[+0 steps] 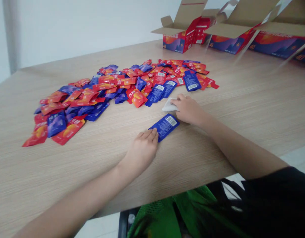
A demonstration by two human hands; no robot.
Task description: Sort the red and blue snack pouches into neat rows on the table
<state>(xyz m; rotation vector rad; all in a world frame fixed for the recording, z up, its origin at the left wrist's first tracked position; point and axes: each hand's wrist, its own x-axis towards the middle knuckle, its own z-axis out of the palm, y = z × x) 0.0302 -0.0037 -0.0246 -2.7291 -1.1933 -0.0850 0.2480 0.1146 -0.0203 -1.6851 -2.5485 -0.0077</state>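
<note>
My left hand [145,145] grips the lower left end of a blue pouch [165,126], its fingers closed on that edge. The pouch lies on the table with its barcode side up. Just beyond it, my right hand [188,108] holds a folded white wipe [170,105] against the table, fingers closed around it. A broad heap of red and blue pouches [110,86] spreads behind both hands. Nearest my right hand in the heap are blue pouches [156,93] with their barcodes up.
Open printed cartons [174,42] stand in a row at the back right, flaps raised. The wooden table's [93,172] front edge runs close to my body. A white wall [75,26] rises behind the table.
</note>
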